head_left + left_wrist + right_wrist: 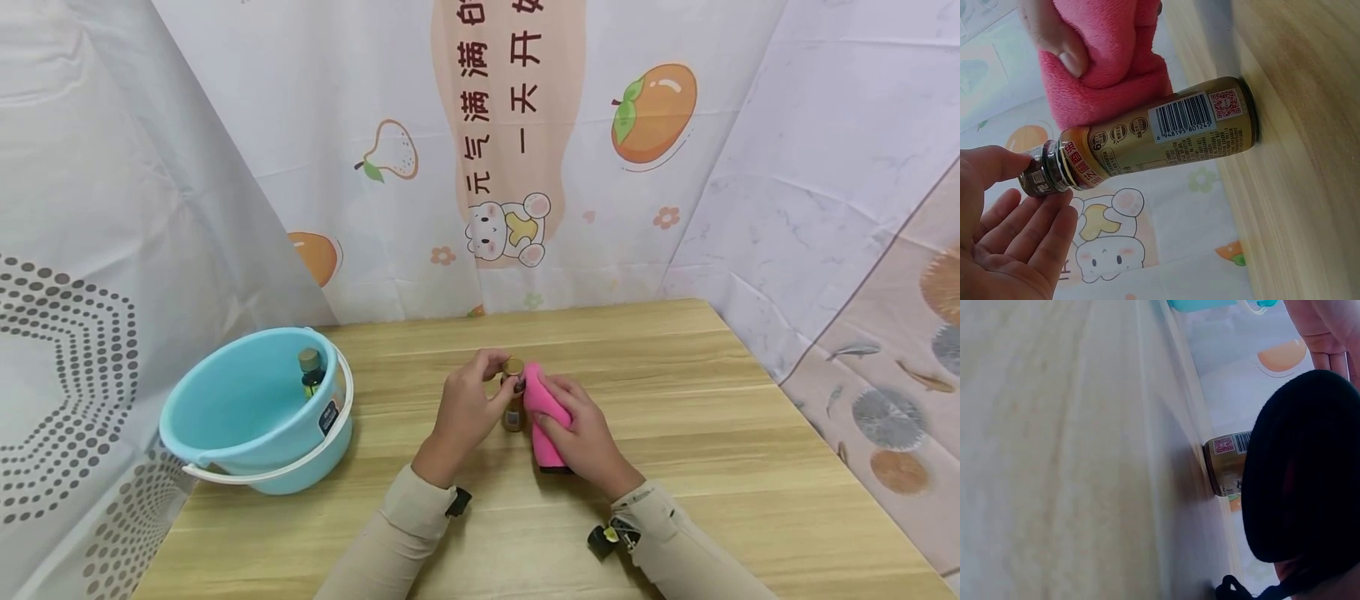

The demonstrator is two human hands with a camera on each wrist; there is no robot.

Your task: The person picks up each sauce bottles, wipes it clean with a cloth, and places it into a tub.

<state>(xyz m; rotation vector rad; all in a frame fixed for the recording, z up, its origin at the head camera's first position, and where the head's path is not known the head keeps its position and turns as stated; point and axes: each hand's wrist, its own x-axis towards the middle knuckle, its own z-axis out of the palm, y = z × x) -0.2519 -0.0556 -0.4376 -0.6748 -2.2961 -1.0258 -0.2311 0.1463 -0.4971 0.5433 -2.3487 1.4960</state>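
Note:
A slim bottle with a gold label and a dark neck stands upright on the wooden table, its barcode side facing the left wrist camera. My left hand pinches it at the cap, thumb on one side and fingers on the other. On the bottle's right, my right hand grips a pink plush cleaning cloth, which lies against the bottle's upper side in the left wrist view. The cloth's black end and a cord loop fill much of the right wrist view and hide most of the bottle there.
A light blue bucket with a white handle stands at the table's left edge. Inside it is a dark bottle with a gold-brown cap. Printed curtains hang behind and beside the wooden table.

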